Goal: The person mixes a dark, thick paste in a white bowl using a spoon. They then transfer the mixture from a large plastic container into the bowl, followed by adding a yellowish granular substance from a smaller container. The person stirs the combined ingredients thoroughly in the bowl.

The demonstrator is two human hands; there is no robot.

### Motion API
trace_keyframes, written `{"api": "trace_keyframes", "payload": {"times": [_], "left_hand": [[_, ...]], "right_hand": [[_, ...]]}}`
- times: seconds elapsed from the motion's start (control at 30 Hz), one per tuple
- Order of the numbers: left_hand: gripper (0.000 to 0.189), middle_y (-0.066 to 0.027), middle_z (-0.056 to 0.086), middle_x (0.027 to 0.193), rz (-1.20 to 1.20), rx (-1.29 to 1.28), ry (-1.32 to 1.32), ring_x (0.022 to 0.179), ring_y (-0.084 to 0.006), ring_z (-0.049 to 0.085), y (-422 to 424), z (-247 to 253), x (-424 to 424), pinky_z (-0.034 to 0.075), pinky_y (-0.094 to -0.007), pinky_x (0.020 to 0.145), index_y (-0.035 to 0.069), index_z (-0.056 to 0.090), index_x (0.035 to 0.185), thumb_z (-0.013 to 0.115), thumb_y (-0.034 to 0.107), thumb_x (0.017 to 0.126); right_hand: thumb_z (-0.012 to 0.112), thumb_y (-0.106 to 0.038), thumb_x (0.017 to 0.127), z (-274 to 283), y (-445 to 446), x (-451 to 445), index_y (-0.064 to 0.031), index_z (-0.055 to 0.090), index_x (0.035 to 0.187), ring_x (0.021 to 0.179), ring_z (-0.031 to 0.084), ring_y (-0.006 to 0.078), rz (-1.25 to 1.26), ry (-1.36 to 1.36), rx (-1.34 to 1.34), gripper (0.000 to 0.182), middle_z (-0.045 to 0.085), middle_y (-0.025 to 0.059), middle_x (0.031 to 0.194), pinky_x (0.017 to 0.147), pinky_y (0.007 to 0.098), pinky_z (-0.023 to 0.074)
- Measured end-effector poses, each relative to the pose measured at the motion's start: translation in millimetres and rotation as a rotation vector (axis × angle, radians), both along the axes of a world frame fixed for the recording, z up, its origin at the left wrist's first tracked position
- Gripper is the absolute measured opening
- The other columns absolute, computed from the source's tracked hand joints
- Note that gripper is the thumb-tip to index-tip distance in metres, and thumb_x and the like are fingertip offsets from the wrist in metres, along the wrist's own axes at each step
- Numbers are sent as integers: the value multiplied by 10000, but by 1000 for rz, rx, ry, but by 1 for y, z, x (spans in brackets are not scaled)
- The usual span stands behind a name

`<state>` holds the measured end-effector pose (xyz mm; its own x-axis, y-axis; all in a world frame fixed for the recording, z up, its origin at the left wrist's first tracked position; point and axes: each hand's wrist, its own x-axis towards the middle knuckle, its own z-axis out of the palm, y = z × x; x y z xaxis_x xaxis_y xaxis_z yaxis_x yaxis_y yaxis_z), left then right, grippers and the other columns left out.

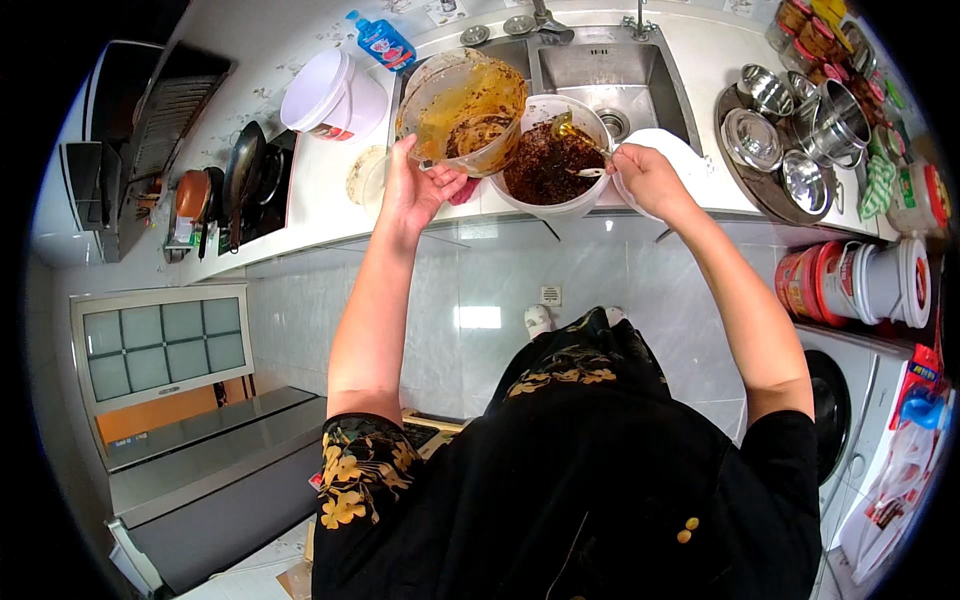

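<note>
My left hand (424,184) holds a translucent plastic tub (461,112) tilted on its side, its inner wall smeared with orange oil and dark bits. In my right hand (649,176) are the handles of what look like a metal spoon (591,173) and a second utensil with an oily yellowish head (564,127). Both utensils reach into a white plastic bucket (559,202) of dark red-brown oily chili-like paste (551,161). The tilted tub is at the bucket's left rim. A round white lid (664,154) lies partly behind my right hand. An oil-stained translucent lid (367,180) lies left of my left hand.
Behind the bucket is a steel sink (600,75) with a faucet (551,26). A white bucket (337,97) and a blue soap bottle (386,45) stand at the left. A wok (247,165) sits on the stove; a tray (731,165) of steel bowls stands right. The counter's front edge runs below my hands.
</note>
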<state>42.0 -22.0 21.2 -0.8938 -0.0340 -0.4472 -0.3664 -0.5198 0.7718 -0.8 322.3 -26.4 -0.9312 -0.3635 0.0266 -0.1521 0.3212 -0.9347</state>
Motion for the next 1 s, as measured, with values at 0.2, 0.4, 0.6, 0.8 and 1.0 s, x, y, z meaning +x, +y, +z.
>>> {"api": "trace_keyframes", "payload": {"times": [0.2,0.4,0.6,0.8,1.0], "left_hand": [[834,-190,514,999,41,-62,-14,865,-287,559,9,7,0,501,-447,848,80,219,1347,644,491,759],[791,-179,475,1034,87,-178,19,922,-297,555,6,9,-1,504,-466,860,85,244,1334,647,467,770],[841,-209,467,1088,208,-10,36,1056,-359,514,24,12,7,453,-491,955,94,206,1377,636,497,777],[896,-244,460,1137,343,103,52,1108,-391,500,-13,-3,37,425,-508,985,-1,199,1364,640,512,777],[803,-246,443,1150,446,-32,-1,1086,-357,522,-91,-32,63,469,-477,944,6,243,1291,652,486,795]], "right_hand": [[429,-197,976,47,-5,10,-33,596,871,521,368,90,-73,-368,-350,257,406,-22,558,541,251,362],[407,-202,992,56,-9,12,-29,577,889,495,324,79,18,-515,-512,264,357,-45,543,502,240,338],[419,-219,994,38,3,11,-44,590,889,488,326,62,-25,-398,-279,267,353,-56,543,474,232,320],[440,-187,980,66,-26,-3,-36,601,863,526,356,48,-5,-168,-176,250,407,-55,583,490,228,313],[472,-169,940,85,-123,-6,4,590,921,784,606,314,203,256,-26,211,626,172,804,751,362,465]]}}
